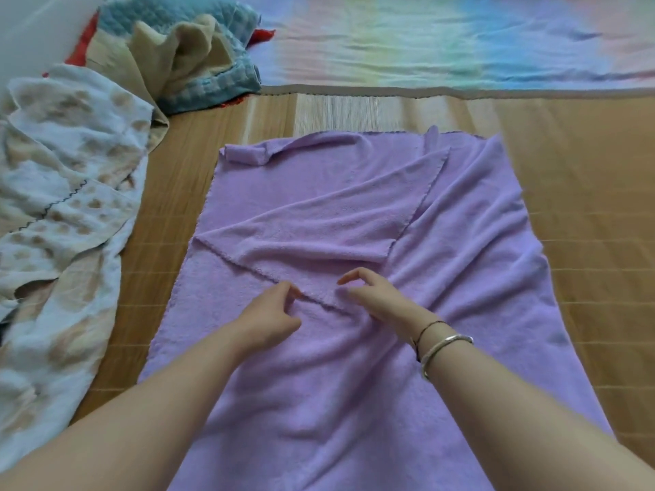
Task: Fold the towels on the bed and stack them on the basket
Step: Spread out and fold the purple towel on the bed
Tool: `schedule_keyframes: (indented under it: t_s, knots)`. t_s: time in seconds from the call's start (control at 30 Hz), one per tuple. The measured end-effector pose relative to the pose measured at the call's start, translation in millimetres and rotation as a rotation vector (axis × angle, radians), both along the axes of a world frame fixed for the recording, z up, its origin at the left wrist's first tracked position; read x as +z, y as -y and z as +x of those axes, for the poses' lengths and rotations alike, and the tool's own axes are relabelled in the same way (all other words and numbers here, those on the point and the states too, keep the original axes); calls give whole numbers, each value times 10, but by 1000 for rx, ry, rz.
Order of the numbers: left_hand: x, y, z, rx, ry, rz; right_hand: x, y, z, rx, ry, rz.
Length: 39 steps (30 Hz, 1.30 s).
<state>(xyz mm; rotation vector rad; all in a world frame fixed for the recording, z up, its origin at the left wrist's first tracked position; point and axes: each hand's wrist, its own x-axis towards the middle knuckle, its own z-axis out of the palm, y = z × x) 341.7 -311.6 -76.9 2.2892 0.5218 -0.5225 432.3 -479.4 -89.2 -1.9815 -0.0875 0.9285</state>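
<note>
Both hands, the left hand [271, 313] and the right hand [372, 295], are hovering with loose fingers, gripping nothing, over the purple towel [460, 242]. The flap is lying crooked, so it could be folding up lumpy.

We see a woven bamboo mat [584, 207] covering the near part of the bed, its fine tan slats running across the view with a paler, worn patch [354, 113] toward its far edge. Beyond the mat's bound edge lies a pastel rainbow sheet [443, 47], lightly wrinkled, its bands passing from pink through yellow and green to blue. At the far left corner we make out a bit of red fabric [83, 44] peeking from under the heaped cloth, and another red scrap [262, 35] just beside the sheet. Above that corner a plain pale wall [32, 26] fills the upper left.
</note>
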Motion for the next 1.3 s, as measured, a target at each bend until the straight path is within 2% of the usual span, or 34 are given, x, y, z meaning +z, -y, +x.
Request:
schedule_keyframes:
  t_s: [0.1, 0.2, 0.33, 0.47, 0.67, 0.83, 1.0, 1.1, 1.3]
  knots:
    - [-22, -112, 77, 16, 25, 6, -5, -170, 51, 92, 59, 54]
    - [66, -265, 221, 84, 143, 44, 96, -369, 231, 59, 212, 119]
    - [300, -765, 702, 290, 302, 78, 374, -811, 697, -2, 391, 200]
    - [440, -1352, 1393, 348, 360, 62, 527, -1287, 1156, 51, 519, 147]
    - [131, -2015, 2142, 177, 347, 83, 303, -1976, 1785, 26, 530, 128]
    - [-198, -2299, 2426, -2, 361, 279, -57, -2332, 2039, 118, 464, 115]
    - [-256, -2504, 2649, 219, 486, 81, -278, -2507, 2070, 198, 471, -7]
    - [-207, -2692, 2643, 298, 447, 94, -265, -2585, 2116, 228, 522, -84]
    - [150, -2819, 2645, 416, 526, -276, 196, -2938, 2147, 182, 906, 12]
